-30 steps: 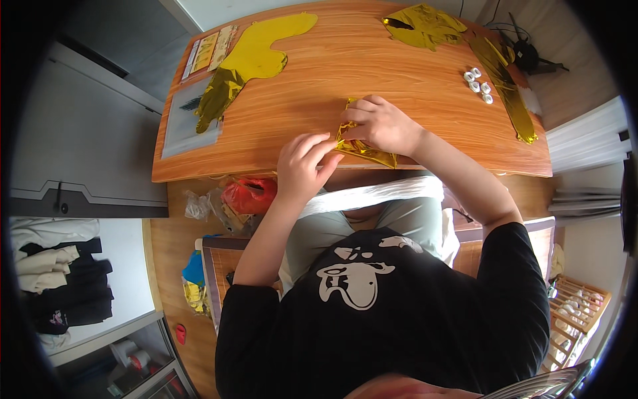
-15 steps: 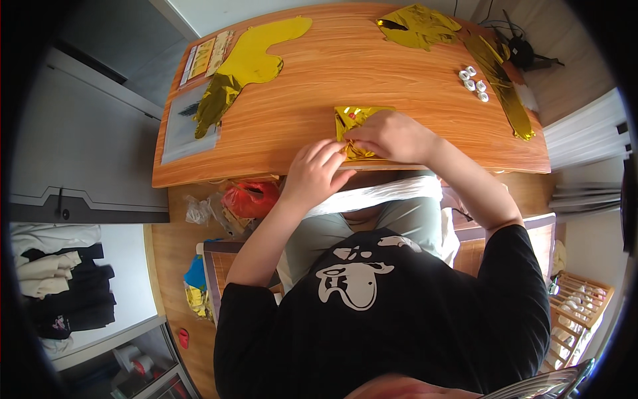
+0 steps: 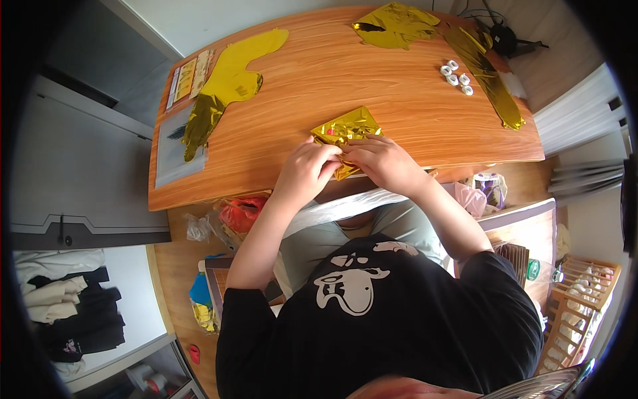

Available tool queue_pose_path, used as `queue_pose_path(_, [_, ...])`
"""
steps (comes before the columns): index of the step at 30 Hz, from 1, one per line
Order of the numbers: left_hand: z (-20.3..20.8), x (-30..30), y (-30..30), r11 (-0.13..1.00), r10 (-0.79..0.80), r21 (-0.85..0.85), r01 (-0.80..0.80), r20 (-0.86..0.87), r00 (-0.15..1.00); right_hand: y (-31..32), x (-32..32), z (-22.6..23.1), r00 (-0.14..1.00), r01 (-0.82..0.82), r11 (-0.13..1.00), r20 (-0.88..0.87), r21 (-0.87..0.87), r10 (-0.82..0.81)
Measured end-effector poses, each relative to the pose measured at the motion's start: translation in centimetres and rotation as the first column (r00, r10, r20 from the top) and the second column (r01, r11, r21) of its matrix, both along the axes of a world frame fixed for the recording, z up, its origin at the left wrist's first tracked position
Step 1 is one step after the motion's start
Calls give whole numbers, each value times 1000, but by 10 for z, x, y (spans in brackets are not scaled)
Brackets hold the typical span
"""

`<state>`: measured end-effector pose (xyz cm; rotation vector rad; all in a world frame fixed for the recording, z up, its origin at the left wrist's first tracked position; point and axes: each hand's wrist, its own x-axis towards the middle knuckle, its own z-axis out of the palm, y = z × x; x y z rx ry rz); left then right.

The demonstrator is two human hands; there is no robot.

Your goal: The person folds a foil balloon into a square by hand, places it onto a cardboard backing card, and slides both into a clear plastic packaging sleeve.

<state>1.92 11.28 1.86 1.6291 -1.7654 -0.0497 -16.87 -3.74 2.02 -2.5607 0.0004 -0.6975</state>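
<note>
At the table's near edge lies a folded gold foil balloon (image 3: 359,123), shiny and creased, with a small red mark near its left corner. My left hand (image 3: 306,171) has its fingers closed on the near left part of the foil. Opposite it, my right hand (image 3: 387,163) pinches the foil from the right, its fingertips almost meeting those of the left. The fingers cover the middle of the foil, and a pointed end sticks out below them over the table edge.
Flat gold foil balloons (image 3: 236,70) lie at the left, with others (image 3: 397,26) at the back and along the right edge (image 3: 488,76). Several small white rolls (image 3: 453,79) sit at the right. Clear plastic sheeting (image 3: 178,156) is at the left edge; a red bag (image 3: 240,213) is below the table.
The foil balloon has turned so a corner points away from me. My right hand has drawn back off its top, uncovering more foil, and both hands now meet at its near side.
</note>
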Motion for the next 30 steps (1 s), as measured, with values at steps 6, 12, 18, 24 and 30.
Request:
queue_pose_path(6, [6, 4, -6, 999, -19, 41, 12, 156, 988, -12, 8, 10, 1000, -30, 989, -3, 143, 31])
queue_pose_path(12, [-1, 7, -11, 973, -78, 232, 12, 278, 957, -10, 12, 13, 997, 51, 959, -78, 278, -30])
queue_pose_path(18, [0, 15, -14, 966, -124, 257, 35, 338, 933, 16, -6, 9, 829, 527, 850, 226, -8, -512])
queue_pose_path(24, [-1, 12, -11, 973, -104, 232, 19, 362, 926, 29, -16, -12, 789, 599, 794, 87, 105, -608])
queue_pose_path(30, [0, 7, -11, 976, -101, 218, 22, 359, 928, 35, -19, -14, 814, 570, 820, 101, 49, -572])
